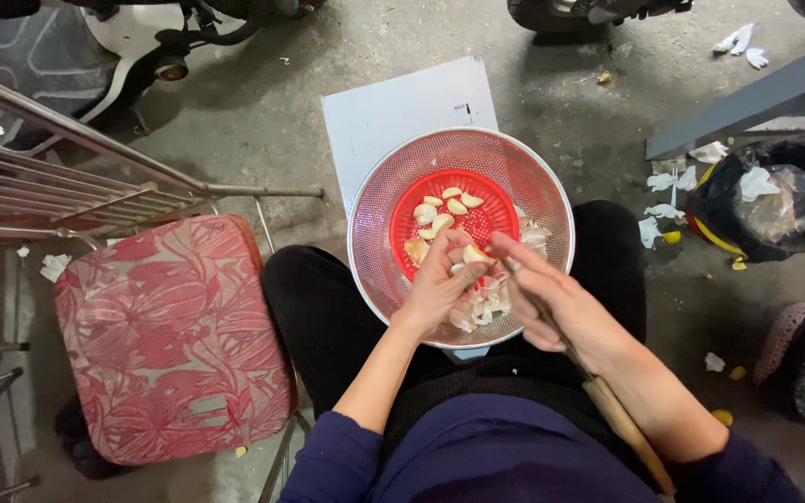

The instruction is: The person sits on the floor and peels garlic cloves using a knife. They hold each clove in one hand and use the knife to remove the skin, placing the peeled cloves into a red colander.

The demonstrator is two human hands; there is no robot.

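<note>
A metal mesh colander (379, 200) rests on my lap. Inside it lies a small red basket (496, 219) with several peeled garlic cloves (444, 207). Garlic skins and unpeeled pieces (482, 307) pile at the colander's near side. My left hand (440, 284) pinches a garlic clove (474, 253) over the colander. My right hand (552, 303) grips a knife with a wooden handle (621, 424), its fingertips touching the same clove; the blade is mostly hidden by the fingers.
A chair with a red patterned cushion (170, 340) stands at my left, beside a metal rack (58, 177). A grey board (393, 107) lies on the concrete floor past the colander. Black rubbish bags (766, 200) and scraps sit to the right. Scooter wheels show at the top.
</note>
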